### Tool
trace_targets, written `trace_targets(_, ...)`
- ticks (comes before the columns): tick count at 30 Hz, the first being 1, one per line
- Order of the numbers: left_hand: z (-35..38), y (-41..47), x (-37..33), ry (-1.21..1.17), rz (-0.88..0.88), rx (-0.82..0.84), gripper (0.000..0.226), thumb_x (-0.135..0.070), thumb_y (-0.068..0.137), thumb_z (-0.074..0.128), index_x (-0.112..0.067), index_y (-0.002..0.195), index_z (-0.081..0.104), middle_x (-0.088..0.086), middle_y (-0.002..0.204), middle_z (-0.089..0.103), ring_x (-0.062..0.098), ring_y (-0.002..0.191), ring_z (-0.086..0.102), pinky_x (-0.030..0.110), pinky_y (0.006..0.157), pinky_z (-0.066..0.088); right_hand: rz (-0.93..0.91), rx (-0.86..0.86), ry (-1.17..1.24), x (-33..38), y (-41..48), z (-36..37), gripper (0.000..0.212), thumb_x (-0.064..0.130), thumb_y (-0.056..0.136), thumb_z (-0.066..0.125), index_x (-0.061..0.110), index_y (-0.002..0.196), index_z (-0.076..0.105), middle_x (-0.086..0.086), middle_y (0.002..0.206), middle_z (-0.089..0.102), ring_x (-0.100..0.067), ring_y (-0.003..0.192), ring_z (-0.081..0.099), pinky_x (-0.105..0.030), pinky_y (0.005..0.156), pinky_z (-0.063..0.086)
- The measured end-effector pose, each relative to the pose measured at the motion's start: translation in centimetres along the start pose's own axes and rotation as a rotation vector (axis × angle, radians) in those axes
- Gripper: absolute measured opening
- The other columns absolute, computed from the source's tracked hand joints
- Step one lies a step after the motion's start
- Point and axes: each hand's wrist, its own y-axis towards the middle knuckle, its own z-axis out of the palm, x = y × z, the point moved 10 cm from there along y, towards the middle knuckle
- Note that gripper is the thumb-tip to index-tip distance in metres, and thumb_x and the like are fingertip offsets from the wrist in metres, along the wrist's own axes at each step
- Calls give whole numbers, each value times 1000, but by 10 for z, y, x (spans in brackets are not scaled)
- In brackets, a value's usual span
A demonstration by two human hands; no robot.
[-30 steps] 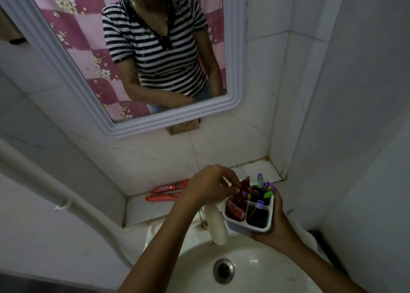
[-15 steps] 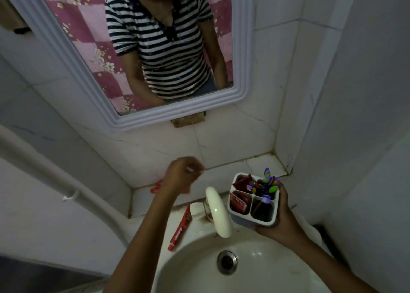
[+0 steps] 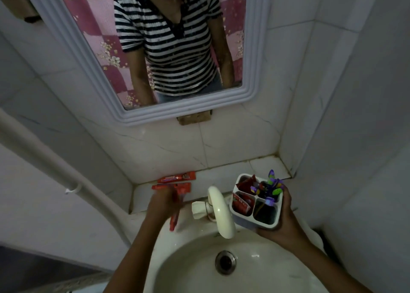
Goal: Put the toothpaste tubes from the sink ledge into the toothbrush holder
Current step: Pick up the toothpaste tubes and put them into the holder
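My right hand (image 3: 286, 219) grips a white four-compartment toothbrush holder (image 3: 255, 223) above the sink's right rim. It holds purple and green toothbrushes (image 3: 273, 185) and red toothpaste tubes (image 3: 241, 204) in its two left compartments. Two red tubes lie on the tiled ledge, one at the back (image 3: 177, 177) and one in front of it (image 3: 175, 186). A third red tube (image 3: 173, 222) lies on the sink rim below them. My left hand (image 3: 163, 206), blurred, is closed around that tube's middle.
A cream faucet (image 3: 220, 212) curves over the white basin (image 3: 195, 268) between my two hands. The drain (image 3: 225, 262) sits mid-basin. A white pipe (image 3: 44, 157) slants down the left wall. A mirror (image 3: 255, 70) hangs above the ledge, and tiled walls form a corner on the right.
My left hand left the holder, swung left past the ledge, and came down onto the tube on the sink rim. The right hand kept holding the holder.
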Motion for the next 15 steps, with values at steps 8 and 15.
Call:
trace_targets(8, -104, -3, -147, -593, 314, -108, 24, -16, 81, 75, -20, 95, 55, -5, 85, 64, 11, 73, 68, 19, 59, 55, 38, -2, -7, 0, -2, -1, 148, -8, 52, 98, 33, 157, 3, 4, 159, 36, -11, 142, 46, -22, 104, 51)
trace_targets(15, -17, 4, -227, -14, 556, 85, 12, -22, 78, 75, -14, 86, 69, 4, 93, 73, 22, 88, 67, 34, 77, 56, 46, 24, -35, -2, 1, -1, 149, 0, 52, 101, 25, 158, -1, -1, 156, 39, -15, 140, 48, -35, 108, 51)
